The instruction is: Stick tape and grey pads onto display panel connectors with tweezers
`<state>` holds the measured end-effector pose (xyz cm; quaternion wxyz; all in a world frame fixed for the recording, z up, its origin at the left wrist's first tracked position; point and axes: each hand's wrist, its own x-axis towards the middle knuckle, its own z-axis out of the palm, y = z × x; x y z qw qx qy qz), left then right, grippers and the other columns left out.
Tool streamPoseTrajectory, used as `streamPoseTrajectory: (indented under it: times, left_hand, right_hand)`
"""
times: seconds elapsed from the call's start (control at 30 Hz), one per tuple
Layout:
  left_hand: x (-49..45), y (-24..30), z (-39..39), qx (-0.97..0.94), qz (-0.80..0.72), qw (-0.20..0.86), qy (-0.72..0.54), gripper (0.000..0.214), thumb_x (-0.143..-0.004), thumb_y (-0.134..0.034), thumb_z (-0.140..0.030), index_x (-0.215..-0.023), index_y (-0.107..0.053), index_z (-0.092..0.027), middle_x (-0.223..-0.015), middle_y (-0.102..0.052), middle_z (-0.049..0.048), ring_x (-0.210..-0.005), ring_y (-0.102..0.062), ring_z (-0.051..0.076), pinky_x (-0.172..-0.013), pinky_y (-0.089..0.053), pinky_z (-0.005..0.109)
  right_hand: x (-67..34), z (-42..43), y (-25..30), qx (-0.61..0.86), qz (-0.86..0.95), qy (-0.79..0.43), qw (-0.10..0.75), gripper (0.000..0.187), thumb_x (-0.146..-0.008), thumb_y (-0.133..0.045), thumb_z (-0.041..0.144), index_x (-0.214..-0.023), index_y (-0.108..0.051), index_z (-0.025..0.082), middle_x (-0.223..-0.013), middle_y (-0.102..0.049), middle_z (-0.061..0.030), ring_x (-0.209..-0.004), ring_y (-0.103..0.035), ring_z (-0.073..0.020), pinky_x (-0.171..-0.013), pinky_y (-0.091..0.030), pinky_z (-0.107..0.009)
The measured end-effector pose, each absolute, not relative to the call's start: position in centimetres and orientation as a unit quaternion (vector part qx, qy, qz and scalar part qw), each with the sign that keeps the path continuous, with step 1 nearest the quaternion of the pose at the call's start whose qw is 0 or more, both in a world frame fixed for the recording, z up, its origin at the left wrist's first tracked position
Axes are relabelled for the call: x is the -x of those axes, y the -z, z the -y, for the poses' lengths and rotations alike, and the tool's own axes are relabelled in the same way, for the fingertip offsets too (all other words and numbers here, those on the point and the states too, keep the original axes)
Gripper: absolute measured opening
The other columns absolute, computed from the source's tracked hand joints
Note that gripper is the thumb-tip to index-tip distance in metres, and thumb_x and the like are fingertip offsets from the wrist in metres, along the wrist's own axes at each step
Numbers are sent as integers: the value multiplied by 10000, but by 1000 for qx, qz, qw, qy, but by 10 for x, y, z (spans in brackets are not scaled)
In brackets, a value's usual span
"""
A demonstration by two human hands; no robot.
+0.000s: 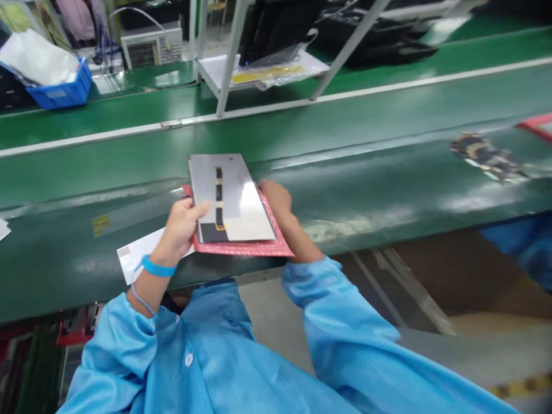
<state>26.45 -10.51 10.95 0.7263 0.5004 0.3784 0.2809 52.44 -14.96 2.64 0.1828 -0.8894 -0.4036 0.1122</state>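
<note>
A tablet-sized display panel with a silvery back and a dark flex strip is tilted above the bench. My left hand, wearing a blue wrist strap, grips its left edge with the thumb on top. Beneath the panel lies a pink bubble-wrap bag, showing along the bottom and right edges. At the bag's right side is my right hand, fingers curled and partly hidden behind the panel; it seems to hold the bag's edge. White paper lies under my left wrist.
The green bench runs across the view. A circuit board and a red-edged item lie at right. Farther back are a metal-legged stand, a blue bin and a bench instrument.
</note>
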Motion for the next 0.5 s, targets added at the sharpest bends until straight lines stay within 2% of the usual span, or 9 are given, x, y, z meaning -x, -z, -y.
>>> streamPoseTrajectory:
  times: [0.07, 0.17, 0.27, 0.37, 0.43, 0.5]
  left_hand:
    - [-266, -84, 113, -513, -400, 714, -259, 199, -828, -797, -326, -837, -722, -141, -769, -765, 62, -680, -721, 194, -719, -617, 328]
    - [-266, -56, 120, -551, -439, 672, -228, 126, -861, -765, -274, -859, -737, -151, -859, -798, 69, -798, -750, 214, -742, -597, 305]
    - [-259, -46, 124, -607, -477, 607, -188, 135, -846, -816, -287, -835, -732, -183, -851, -793, 58, -910, -760, 258, -820, -595, 333]
    - [-247, -51, 127, -660, -508, 533, -152, 164, -849, -818, -265, -769, -691, -199, -808, -767, 87, -955, -758, 332, -921, -575, 433]
    - [-239, -60, 133, -685, -522, 488, -143, 88, -871, -772, -216, -816, -706, -197, -857, -776, 123, -1023, -751, 386, -1002, -534, 512]
    - [-229, -69, 143, -697, -531, 458, -149, 33, -913, -718, -209, -925, -743, -193, -974, -796, 153, -1101, -738, 407, -1058, -500, 545]
  right_hand:
    - [-537, 170, -20, 900, 366, -113, 207, 128, -1034, -712, 254, -990, -750, 141, -1010, -748, -113, -1034, -725, -304, -972, -581, -488]
    - [-544, 196, -12, 900, 320, -111, 273, 152, -937, -696, 233, -795, -713, 184, -801, -714, -107, -917, -712, -339, -897, -542, -460]
    - [-534, 212, -7, 879, 291, -117, 360, 141, -892, -666, 301, -786, -690, 210, -736, -679, -60, -785, -672, -289, -777, -524, -404]
    - [-512, 218, -11, 838, 288, -140, 441, 183, -904, -613, 372, -831, -679, 217, -756, -674, -42, -720, -639, -232, -677, -502, -346]
    - [-492, 220, -19, 802, 289, -159, 497, 193, -900, -619, 409, -867, -672, 227, -774, -676, -30, -702, -631, -207, -663, -507, -326]
    - [-466, 222, -31, 745, 284, -199, 570, 186, -871, -676, 422, -904, -678, 238, -775, -673, -18, -686, -629, -194, -663, -520, -318]
